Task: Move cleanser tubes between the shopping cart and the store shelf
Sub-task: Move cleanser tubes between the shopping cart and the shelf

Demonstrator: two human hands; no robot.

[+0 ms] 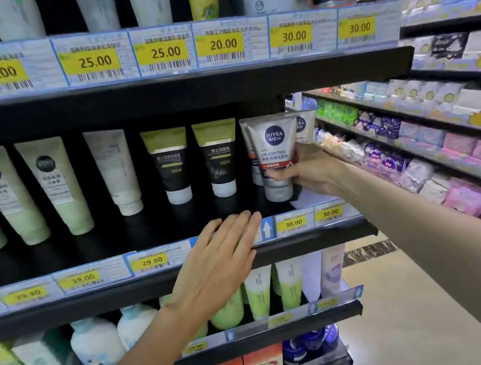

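- Head view: the right hand (301, 172) grips the grey cleanser tube (275, 157) near its cap — upright, long axis vertical, cap resting on the middle shelf (115, 238) at the row's right end.
- The left hand (224, 264) hovers flat and released at the shelf's front edge, down-left of the tube — the right is nearer.

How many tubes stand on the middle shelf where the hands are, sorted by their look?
Pale green and white tubes: 3, one cut off by the picture's edge
Plain white tube: 1
Black tubes with olive tops: 2
Silver Nivea Men tubes: 3, the front one held by the right hand
Total: 9
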